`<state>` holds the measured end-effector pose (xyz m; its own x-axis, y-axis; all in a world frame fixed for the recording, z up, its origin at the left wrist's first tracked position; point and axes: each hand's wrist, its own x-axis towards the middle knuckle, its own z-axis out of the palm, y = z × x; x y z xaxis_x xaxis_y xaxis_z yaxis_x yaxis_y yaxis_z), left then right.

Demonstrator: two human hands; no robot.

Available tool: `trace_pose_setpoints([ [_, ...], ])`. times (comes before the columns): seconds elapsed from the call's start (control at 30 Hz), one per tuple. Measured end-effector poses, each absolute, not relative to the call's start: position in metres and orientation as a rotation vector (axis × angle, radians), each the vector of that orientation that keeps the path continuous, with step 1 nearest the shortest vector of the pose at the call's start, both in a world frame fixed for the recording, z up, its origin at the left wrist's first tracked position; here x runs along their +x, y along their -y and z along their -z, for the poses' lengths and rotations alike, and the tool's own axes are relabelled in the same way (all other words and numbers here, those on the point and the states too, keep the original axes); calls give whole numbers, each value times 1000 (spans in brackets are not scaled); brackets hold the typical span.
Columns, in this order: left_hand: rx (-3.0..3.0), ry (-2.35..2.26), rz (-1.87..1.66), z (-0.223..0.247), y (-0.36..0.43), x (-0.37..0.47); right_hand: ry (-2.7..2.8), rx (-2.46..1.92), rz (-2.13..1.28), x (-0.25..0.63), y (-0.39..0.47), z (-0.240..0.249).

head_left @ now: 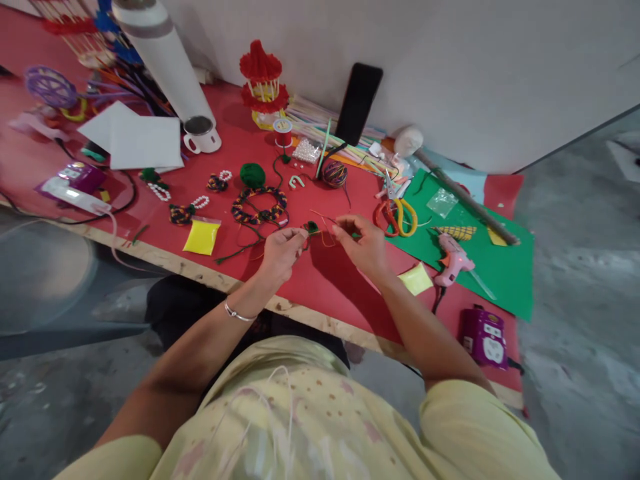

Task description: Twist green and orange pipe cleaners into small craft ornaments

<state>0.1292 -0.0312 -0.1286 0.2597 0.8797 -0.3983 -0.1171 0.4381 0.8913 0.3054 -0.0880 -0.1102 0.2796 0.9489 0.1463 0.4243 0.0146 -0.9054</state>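
Over the front middle of the red-covered table, my left hand is closed in a pinch on a small dark green yarn piece. Thin orange-red thread loops between both hands. My right hand pinches this thread between thumb and fingers; whether a needle is there is too small to tell. Just beyond the left hand lies a braided multicoloured yarn ring, with loose dark green cords beside it. A green yarn ball and a multicoloured yarn ball rest farther back.
Scissors and a pink glue gun lie to the right on green sheet. Yellow packets flank my hands. White pearl beads, a thread spool, a phone and a mug stand behind.
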Motion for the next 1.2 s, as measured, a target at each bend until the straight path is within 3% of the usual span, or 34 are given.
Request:
trace_pose_setpoints([
  [0.13, 798, -1075, -798, 123, 32, 130, 864, -1613, -1316, 285, 97, 105],
  [0.23, 760, -1023, -815, 120, 36, 128, 428, -1336, -1519, 261, 97, 106],
  [0.63, 878, -1000, -949, 127, 46, 122, 123, -1149, -1203, 210, 82, 118],
  [1.2, 1142, -1024, -1022, 144, 54, 122, 101, -1031, -1220, 209, 80, 132],
])
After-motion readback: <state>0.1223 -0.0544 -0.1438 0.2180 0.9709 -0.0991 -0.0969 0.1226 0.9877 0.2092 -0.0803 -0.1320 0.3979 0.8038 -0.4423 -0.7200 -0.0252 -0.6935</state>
